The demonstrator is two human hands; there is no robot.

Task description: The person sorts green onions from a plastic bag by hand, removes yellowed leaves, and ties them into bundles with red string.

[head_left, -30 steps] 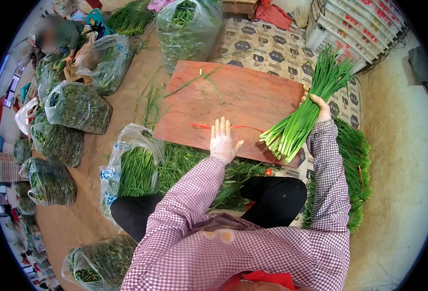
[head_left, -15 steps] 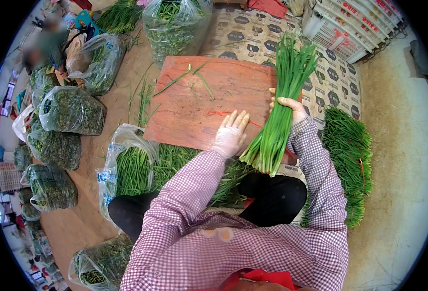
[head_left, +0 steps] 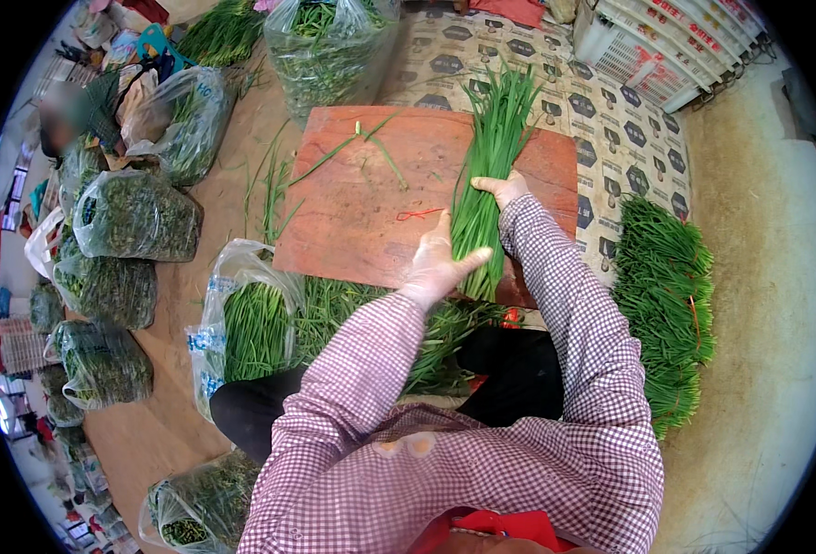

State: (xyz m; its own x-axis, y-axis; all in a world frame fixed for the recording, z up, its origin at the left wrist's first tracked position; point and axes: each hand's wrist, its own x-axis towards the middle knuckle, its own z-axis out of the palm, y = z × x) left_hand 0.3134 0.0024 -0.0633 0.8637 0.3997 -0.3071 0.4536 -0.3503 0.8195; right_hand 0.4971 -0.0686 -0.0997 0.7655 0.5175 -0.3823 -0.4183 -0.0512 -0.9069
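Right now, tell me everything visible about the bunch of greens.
The bunch of greens has long, slim leaves, loosely fanned at the far tips. It runs from near to far over the reddish-brown board, past its far edge. The right hand grips its middle; the left hand touches its nearer part.

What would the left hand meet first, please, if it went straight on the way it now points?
Most likely the bunch of green stalks, since the left hand seems to touch its lower left edge, though exact depth is unclear.
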